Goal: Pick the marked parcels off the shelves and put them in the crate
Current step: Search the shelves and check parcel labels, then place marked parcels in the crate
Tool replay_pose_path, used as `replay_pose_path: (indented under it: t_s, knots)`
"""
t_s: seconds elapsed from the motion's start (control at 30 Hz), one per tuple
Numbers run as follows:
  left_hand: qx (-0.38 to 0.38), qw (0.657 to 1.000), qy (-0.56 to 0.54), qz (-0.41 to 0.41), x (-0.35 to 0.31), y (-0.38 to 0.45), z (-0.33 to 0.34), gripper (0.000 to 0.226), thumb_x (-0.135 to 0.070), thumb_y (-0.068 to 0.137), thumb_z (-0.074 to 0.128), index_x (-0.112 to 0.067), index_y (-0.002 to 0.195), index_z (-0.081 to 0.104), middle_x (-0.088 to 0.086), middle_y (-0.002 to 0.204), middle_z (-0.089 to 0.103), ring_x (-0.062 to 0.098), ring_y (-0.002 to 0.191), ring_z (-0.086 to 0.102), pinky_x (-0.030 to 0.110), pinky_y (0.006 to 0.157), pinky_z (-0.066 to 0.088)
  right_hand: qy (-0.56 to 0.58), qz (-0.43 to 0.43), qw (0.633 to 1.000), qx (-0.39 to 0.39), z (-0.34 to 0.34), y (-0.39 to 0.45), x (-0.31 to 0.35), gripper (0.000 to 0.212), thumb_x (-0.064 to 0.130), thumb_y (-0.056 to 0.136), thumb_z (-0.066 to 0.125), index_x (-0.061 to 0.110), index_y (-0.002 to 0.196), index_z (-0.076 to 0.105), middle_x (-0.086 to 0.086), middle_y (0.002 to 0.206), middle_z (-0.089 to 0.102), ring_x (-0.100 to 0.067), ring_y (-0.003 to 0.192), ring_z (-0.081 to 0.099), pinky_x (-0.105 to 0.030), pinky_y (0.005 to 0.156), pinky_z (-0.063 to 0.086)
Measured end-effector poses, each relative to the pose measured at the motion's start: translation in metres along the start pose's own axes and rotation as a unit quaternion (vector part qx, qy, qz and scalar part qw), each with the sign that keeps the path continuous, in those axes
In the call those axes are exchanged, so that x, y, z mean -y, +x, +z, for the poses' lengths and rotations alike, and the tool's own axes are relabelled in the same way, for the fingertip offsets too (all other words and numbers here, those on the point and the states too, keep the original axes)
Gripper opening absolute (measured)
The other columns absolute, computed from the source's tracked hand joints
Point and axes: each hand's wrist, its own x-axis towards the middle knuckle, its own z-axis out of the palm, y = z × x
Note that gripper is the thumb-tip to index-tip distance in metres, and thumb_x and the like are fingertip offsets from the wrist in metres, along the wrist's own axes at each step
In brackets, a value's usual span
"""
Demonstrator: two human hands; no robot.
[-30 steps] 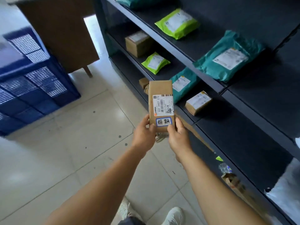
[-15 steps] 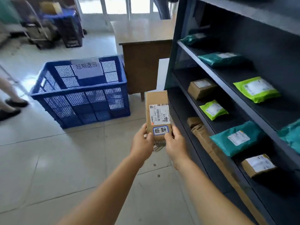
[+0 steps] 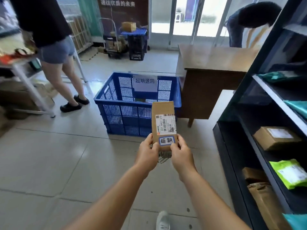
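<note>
Nearest, 2 bare forearms reach forward; the left hand point(image 3: 147, 154) and right hand point(image 3: 181, 155) both pinch the lower end of a brown cardboard parcel point(image 3: 163, 123), held upright with its blue-bordered marker sticker point(image 3: 167, 140) facing the camera. Just beyond it stands the blue mesh crate point(image 3: 126, 113) on the tiled floor, a paper sign on its far wall. Rightward, dark shelves point(image 3: 272, 100) hold boxes and green mailers. Farther back, a wooden desk point(image 3: 214, 63) and 2 other people.
</note>
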Motion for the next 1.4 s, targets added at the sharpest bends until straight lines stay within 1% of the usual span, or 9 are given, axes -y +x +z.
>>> replay_pose_path:
  t_s: [0.17,0.43,0.63,0.8,0.9,1.03,1.1,1.2,1.4]
  knots:
    - [-0.033,0.999,-0.010,-0.009,-0.020,0.075,-0.015,0.036,-0.010,0.098,0.041,-0.040,0.115,0.051,-0.009,0.107,0.066,0.007,0.096,0.063,0.026,0.081,0.053,0.023,0.004,0.999,0.039,0.029,0.077,0.026,0.049,0.021,0.099,0.039,0.036,0.145,0.033,0.007,0.126,0.057,-0.010,0.109,0.056,-0.028,0.085,0.050]
    - [-0.086,0.996,0.023,-0.020,-0.045,0.178,-0.039,0.036,-0.013,0.098,0.042,-0.038,0.120,0.054,-0.009,0.107,0.067,0.010,0.097,0.062,0.036,0.088,0.054,-0.006,-0.006,0.996,0.084,0.071,0.187,0.066,0.050,0.022,0.094,0.043,0.038,0.141,0.037,0.009,0.123,0.061,-0.013,0.108,0.059,-0.042,0.095,0.051]
    - [-0.103,0.994,0.018,-0.038,-0.050,0.249,-0.076,0.034,-0.017,0.098,0.043,-0.039,0.123,0.052,-0.015,0.097,0.062,0.007,0.092,0.061,0.038,0.085,0.055,-0.030,-0.006,0.992,0.119,0.119,0.250,0.089,0.050,0.024,0.093,0.041,0.038,0.141,0.039,0.009,0.123,0.062,-0.012,0.105,0.061,-0.040,0.091,0.053]
    - [-0.085,0.995,0.042,-0.034,-0.053,0.325,-0.118,0.035,-0.018,0.098,0.042,-0.037,0.127,0.052,-0.010,0.103,0.065,0.011,0.094,0.062,0.040,0.085,0.055,-0.029,-0.010,0.994,0.103,0.169,0.308,0.116,0.049,0.022,0.096,0.043,0.033,0.143,0.035,0.008,0.124,0.060,-0.014,0.106,0.059,-0.041,0.092,0.052]
    - [-0.071,0.995,0.068,-0.023,-0.060,0.375,-0.148,0.034,-0.018,0.098,0.041,-0.035,0.126,0.053,-0.007,0.105,0.066,0.016,0.093,0.063,0.042,0.085,0.054,-0.033,-0.008,0.995,0.092,0.204,0.344,0.135,0.050,0.023,0.097,0.044,0.032,0.144,0.032,0.005,0.123,0.059,-0.012,0.098,0.061,-0.038,0.085,0.055]
    - [-0.052,0.995,0.087,-0.016,-0.069,0.430,-0.182,0.034,-0.018,0.100,0.039,-0.033,0.127,0.052,-0.005,0.105,0.066,0.016,0.085,0.061,0.031,0.070,0.053,-0.021,0.003,0.996,0.086,0.245,0.386,0.154,0.049,0.023,0.096,0.043,0.031,0.143,0.033,0.002,0.125,0.057,-0.014,0.099,0.060,-0.044,0.087,0.055]
    - [-0.044,0.996,0.079,-0.022,-0.073,0.452,-0.194,0.034,-0.016,0.100,0.039,-0.031,0.129,0.052,-0.006,0.104,0.063,0.014,0.086,0.060,0.028,0.070,0.050,-0.013,0.014,0.996,0.083,0.260,0.404,0.159,0.051,0.023,0.095,0.044,0.031,0.144,0.032,0.002,0.125,0.057,-0.014,0.101,0.060,-0.044,0.088,0.055]
    - [-0.029,0.996,0.073,-0.035,-0.073,0.482,-0.207,0.034,-0.017,0.101,0.039,-0.032,0.129,0.051,-0.008,0.102,0.062,0.013,0.088,0.060,0.032,0.076,0.052,-0.006,0.023,0.997,0.076,0.278,0.427,0.165,0.050,0.021,0.095,0.045,0.032,0.143,0.032,0.003,0.123,0.058,-0.014,0.102,0.059,-0.037,0.083,0.055]
    - [-0.012,0.996,0.085,-0.036,-0.073,0.547,-0.219,0.035,-0.017,0.101,0.039,-0.032,0.130,0.050,-0.010,0.100,0.061,0.003,0.077,0.057,0.014,0.054,0.047,0.006,0.035,0.997,0.072,0.298,0.484,0.176,0.047,0.017,0.097,0.047,0.027,0.140,0.035,0.009,0.105,0.058,-0.010,0.095,0.058,-0.027,0.074,0.051]
